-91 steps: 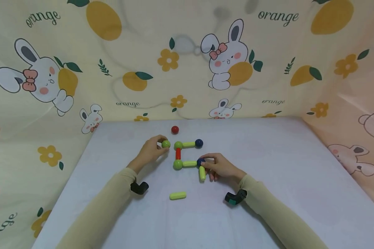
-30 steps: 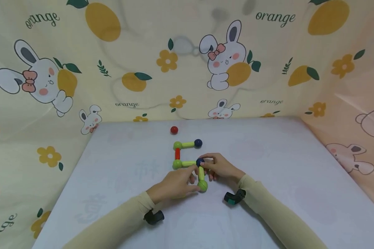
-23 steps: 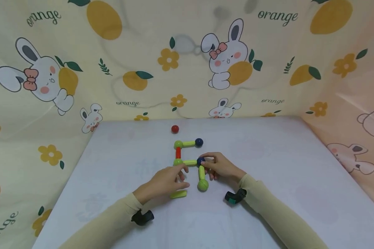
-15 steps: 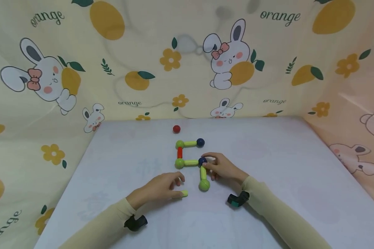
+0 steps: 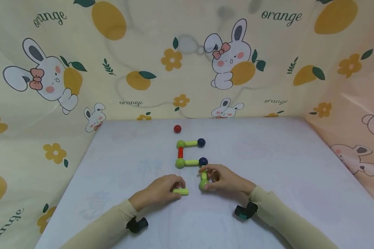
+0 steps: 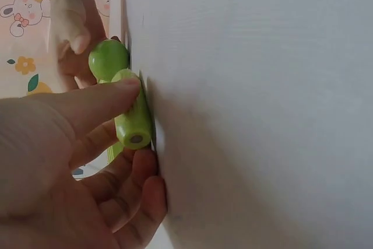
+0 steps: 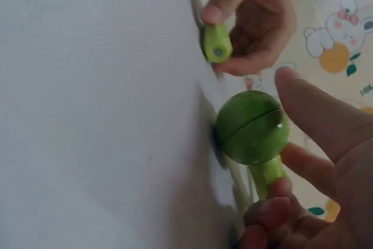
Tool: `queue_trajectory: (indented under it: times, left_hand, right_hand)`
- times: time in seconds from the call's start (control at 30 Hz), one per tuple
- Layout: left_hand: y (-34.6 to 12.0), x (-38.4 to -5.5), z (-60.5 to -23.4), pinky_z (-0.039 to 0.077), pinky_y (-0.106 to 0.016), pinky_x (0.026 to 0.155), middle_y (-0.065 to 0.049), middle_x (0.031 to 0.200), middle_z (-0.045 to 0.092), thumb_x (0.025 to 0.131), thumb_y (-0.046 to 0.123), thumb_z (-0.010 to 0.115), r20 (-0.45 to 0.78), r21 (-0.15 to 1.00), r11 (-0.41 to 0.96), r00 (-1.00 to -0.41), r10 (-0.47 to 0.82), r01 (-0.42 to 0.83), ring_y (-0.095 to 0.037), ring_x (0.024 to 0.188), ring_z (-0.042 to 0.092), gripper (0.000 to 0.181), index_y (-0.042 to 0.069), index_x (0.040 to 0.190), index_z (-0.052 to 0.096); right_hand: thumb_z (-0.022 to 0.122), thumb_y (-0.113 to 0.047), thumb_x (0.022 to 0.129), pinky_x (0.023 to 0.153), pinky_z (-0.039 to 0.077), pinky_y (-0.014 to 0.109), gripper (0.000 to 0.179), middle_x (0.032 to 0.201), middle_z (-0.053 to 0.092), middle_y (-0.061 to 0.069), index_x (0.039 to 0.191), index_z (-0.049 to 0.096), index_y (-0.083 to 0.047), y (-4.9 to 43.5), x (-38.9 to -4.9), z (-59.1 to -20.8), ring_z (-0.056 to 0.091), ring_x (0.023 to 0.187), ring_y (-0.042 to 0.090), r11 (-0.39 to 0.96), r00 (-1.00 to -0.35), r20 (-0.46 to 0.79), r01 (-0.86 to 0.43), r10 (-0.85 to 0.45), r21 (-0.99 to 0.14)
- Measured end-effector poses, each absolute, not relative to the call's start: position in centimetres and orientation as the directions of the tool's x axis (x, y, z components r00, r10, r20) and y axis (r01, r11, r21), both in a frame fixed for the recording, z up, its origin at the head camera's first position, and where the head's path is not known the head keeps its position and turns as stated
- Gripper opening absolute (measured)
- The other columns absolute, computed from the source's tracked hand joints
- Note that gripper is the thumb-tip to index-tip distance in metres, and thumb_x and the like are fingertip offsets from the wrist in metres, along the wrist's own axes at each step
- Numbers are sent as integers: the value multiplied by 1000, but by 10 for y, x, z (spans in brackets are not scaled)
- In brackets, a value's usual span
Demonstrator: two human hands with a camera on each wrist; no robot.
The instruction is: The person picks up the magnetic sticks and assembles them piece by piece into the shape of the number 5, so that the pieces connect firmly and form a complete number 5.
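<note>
My left hand [image 5: 159,190] pinches a loose yellow-green magnetic rod [image 6: 133,115] between thumb and fingers, low against the table; its round metal tip shows in the left wrist view. My right hand [image 5: 227,180] is around the nearest green ball [image 7: 252,127] and the rod [image 7: 266,176] joined to it. Its thumb stands slightly off that ball in the right wrist view, while fingertips touch the rod. This rod runs back to a dark blue ball [image 5: 203,162]. From there a rod [image 5: 192,162] leads left to a green ball [image 5: 180,163], then a red rod [image 5: 180,152] leads back.
Behind, another green ball [image 5: 180,144], a yellow-green rod [image 5: 191,143] and a dark blue ball [image 5: 201,142] form the far arm of the shape. A loose red ball [image 5: 177,129] lies near the back edge of the white table [image 5: 268,155]. A printed cloth [image 5: 193,79] rises behind.
My left hand set a green ball on the near rod's end, let go and moved left to the loose rod. The right hand released the near dark blue ball and shifted toward that green ball.
</note>
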State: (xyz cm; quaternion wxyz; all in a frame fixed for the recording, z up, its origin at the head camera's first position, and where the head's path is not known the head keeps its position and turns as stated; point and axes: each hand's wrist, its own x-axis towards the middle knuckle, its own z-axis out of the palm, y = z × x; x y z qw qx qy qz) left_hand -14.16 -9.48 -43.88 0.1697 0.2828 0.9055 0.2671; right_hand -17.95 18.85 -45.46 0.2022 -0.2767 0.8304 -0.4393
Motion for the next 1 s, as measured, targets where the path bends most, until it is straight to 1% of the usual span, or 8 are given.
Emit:
queue_trajectory:
  times: [0.1, 0.2, 0.4, 0.6, 0.83, 1.0]
  left_hand:
    - [-95, -143, -440, 44, -24, 73, 6, 90, 58, 89, 17, 76, -165, 583, 704, -790, 591, 405, -9, 81, 51, 22, 16, 111, 69]
    - [-95, -146, -442, 45, -25, 74, 7, 90, 59, 91, 20, 75, -178, 603, 703, -796, 578, 376, -10, 82, 53, 22, 17, 112, 69]
    - [-86, -156, -443, 46, -25, 73, 6, 89, 60, 94, 21, 72, -151, 636, 668, -787, 598, 386, -11, 82, 54, 22, 18, 115, 69]
    - [-72, -163, -441, 46, -25, 75, 7, 90, 60, 94, 22, 72, -152, 628, 668, -779, 608, 399, -10, 83, 54, 22, 19, 116, 69]
    - [-65, -164, -439, 46, -24, 74, 5, 90, 61, 94, 18, 71, -150, 618, 665, -768, 623, 419, -9, 83, 53, 23, 17, 116, 70]
    - [-60, -163, -436, 46, -24, 75, 5, 93, 61, 95, 19, 71, -147, 598, 665, -755, 639, 447, -8, 84, 53, 24, 18, 118, 70]
  right_hand:
    - [82, -24, 85, 63, 38, 20, 41, 92, 56, 9, 122, 69, -14, 188, -177, -456, 46, 71, 9, 456, -758, -82, -300, -647, -838]
    - [82, -26, 86, 64, 39, 19, 37, 91, 57, 8, 119, 71, -15, 189, -178, -458, 47, 71, 8, 454, -746, -77, -316, -662, -833]
    - [79, -23, 88, 65, 41, 19, 34, 91, 59, 8, 120, 71, -13, 193, -182, -457, 48, 70, 8, 413, -705, -64, -338, -707, -846]
    - [78, -17, 89, 64, 41, 18, 36, 92, 58, 10, 123, 70, -8, 195, -187, -456, 48, 70, 6, 380, -679, -77, -310, -730, -871]
    - [76, -14, 90, 62, 39, 17, 31, 85, 55, 0, 120, 71, -6, 197, -188, -458, 47, 69, 4, 344, -656, -72, -296, -752, -891]
    - [75, -13, 91, 63, 39, 18, 29, 83, 54, -2, 119, 71, -5, 198, -189, -458, 47, 71, 4, 323, -635, -52, -318, -770, -891]
